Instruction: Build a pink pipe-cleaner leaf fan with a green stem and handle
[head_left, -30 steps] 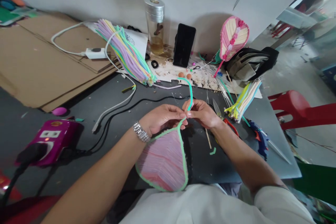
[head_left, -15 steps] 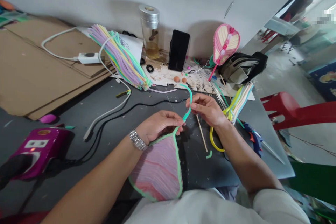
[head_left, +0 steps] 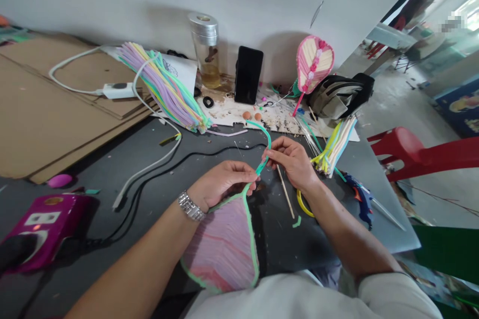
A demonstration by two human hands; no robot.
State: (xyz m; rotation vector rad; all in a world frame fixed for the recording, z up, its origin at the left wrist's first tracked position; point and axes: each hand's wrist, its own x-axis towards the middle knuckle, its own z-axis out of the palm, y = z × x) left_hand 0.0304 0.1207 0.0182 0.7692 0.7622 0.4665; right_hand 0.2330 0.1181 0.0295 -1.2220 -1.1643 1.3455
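A leaf-shaped fan (head_left: 222, 241) with pink and purple strips and a pale green fuzzy edge lies tilted in front of my body. My left hand (head_left: 226, 182) is closed, pinching the narrow stem above the fan's tip. From there a teal-green pipe cleaner (head_left: 264, 130) curves up and bends to the left at its free end. Just above my left fingers, my right hand (head_left: 292, 160) pinches this pipe cleaner between thumb and fingers. The exact contact inside both grips is hidden by the fingers.
Behind my hands stand a phone (head_left: 248, 75), a bottle (head_left: 206, 52) and a finished pink fan (head_left: 314, 62). A pipe-cleaner bundle (head_left: 164, 89) lies left, near cardboard (head_left: 67, 104) and a purple power socket (head_left: 52, 224). At right rests a blue glue gun (head_left: 359, 197); a wooden stick (head_left: 285, 192) lies between.
My right hand has slid down the pipe cleaner, closer to my left fingers. My left hand keeps its pinch on the stem. The whole view has shifted slightly.
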